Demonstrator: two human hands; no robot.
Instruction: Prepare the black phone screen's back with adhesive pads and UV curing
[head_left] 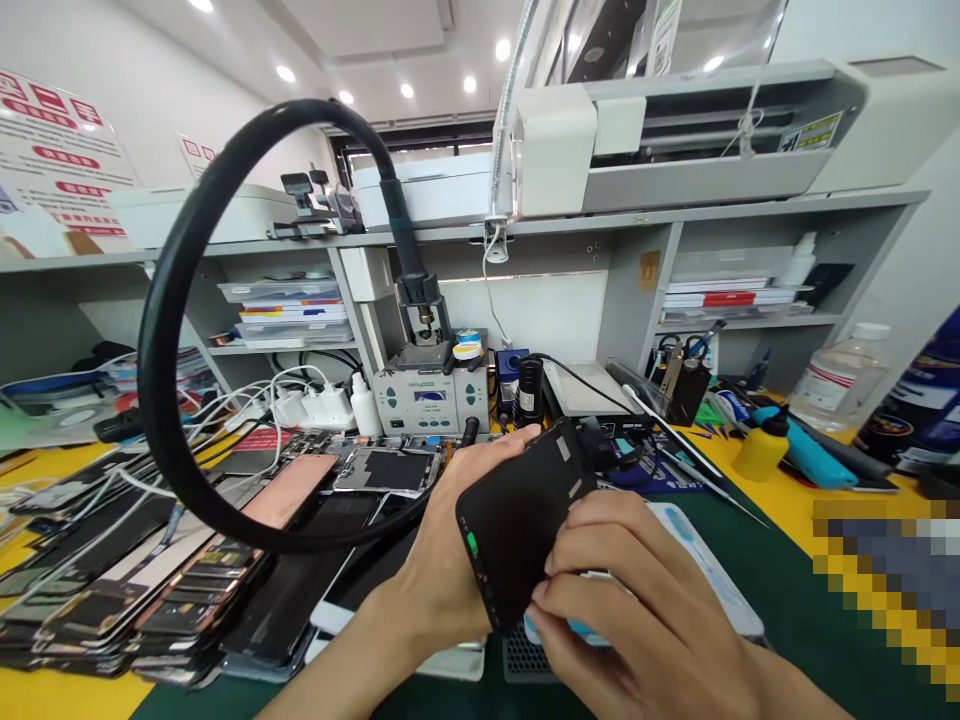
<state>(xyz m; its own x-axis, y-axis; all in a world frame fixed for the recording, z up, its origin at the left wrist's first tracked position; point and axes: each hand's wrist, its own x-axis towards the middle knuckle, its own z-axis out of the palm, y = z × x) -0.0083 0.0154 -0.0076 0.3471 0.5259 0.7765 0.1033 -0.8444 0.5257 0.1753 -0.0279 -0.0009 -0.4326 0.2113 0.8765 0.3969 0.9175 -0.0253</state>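
My left hand (442, 550) is wrapped round a black phone screen (517, 535), holding it tilted above the bench. The side towards me is matt black, with a small green mark near its left edge and two grey patches at the top right. A dark flex cable (600, 440) sticks out from its upper right corner. My right hand (637, 590) is closed, its bent fingertips bunched against the right side of the screen. What lies between those fingertips is hidden. Under my hands are a white-and-blue packet (705, 560) and a dark perforated pad (521, 660).
Stacked phone screens and parts (202, 600) cover the left of the bench. A thick black hose (161, 330) loops up from the hot-air station (424, 402). Towards the right stand a yellow bottle (761, 445), a clear bottle (840, 375) and a tool holder (686, 385).
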